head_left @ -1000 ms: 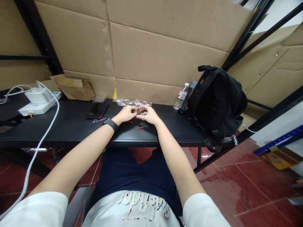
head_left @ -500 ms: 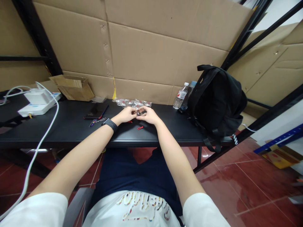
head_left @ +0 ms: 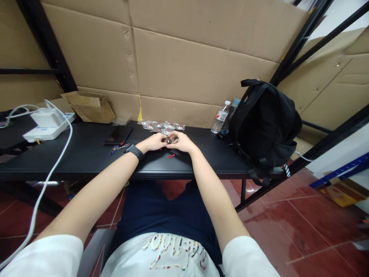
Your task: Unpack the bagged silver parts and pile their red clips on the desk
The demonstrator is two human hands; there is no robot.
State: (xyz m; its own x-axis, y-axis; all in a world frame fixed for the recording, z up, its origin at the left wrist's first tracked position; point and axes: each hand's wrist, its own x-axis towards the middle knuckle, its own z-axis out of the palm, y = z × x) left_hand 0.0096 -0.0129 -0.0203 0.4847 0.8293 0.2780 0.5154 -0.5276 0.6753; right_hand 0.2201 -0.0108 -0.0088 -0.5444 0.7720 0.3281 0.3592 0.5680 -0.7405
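My left hand [head_left: 155,142] and my right hand [head_left: 181,141] meet above the black table, fingers curled round one small dark, shiny, rounded piece [head_left: 168,141]. Its kind is too small to tell, and the fingers cover part of it. Just below the right hand, a short red loop of cord [head_left: 171,156] lies on the tabletop. A bit of red also shows under the left hand, mostly hidden. Several small clear plastic packets [head_left: 163,125] with red marks lie right behind the hands.
Left of my hands are a dark phone [head_left: 117,136], a pen and a keyring [head_left: 118,149]. Farther left stand an open cardboard box [head_left: 92,109] and a white power strip [head_left: 46,129] with a cable. Water bottles [head_left: 220,117] and a black backpack [head_left: 265,127] stand on the right.
The fingers have shifted slightly around the dark piece, and the left fingers have dropped a little. Less red shows under the left hand. Other things stay in place.
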